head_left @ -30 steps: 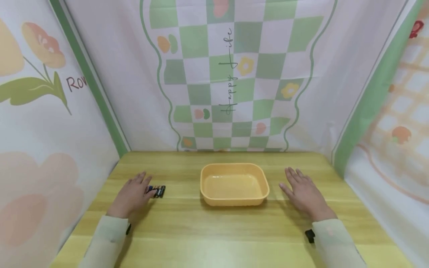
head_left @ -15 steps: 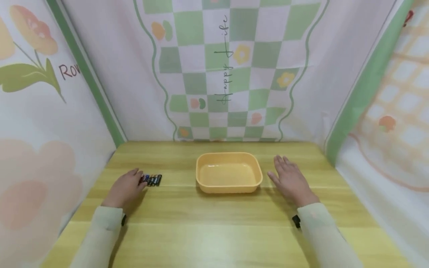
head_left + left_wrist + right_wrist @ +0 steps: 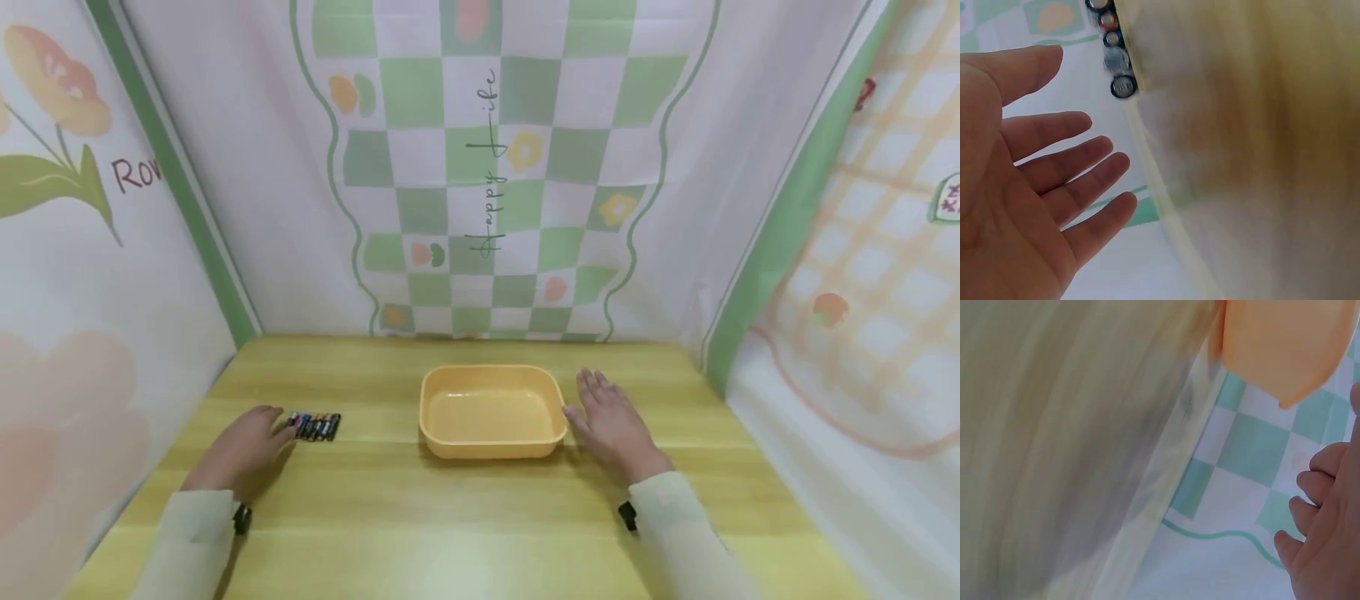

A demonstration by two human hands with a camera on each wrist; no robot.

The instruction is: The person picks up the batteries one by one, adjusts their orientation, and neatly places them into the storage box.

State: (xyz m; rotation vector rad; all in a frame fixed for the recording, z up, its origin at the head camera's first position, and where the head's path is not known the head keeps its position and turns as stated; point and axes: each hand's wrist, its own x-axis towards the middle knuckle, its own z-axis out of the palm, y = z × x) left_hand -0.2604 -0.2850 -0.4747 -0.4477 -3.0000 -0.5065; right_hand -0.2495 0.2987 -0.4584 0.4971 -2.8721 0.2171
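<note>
A row of several small cylindrical batteries (image 3: 315, 426), dark with coloured ends, lies side by side on the left part of the table. My left hand (image 3: 243, 446) is just left of that row, thumb and fingertips near its left end. In the left wrist view the left hand (image 3: 1041, 169) has its fingers spread and holds nothing; the round ends of the batteries (image 3: 1116, 60) show beyond the thumb. A yellow rectangular plastic basin (image 3: 491, 452) stands at mid-table. My right hand (image 3: 615, 429) is beside it with extended fingers, thumb tip right at the basin's right rim.
The light wood-grain table (image 3: 450, 525) ends at a back curtain (image 3: 480, 192) with green and white checks. Printed curtains also hang at the left (image 3: 67, 292) and right (image 3: 847, 250). A dark wrist device (image 3: 627, 515) shows at the right sleeve.
My left hand has drawn left, uncovering more of the battery row. The right hand has come closer to the basin's right side. The head view has shifted slightly.
</note>
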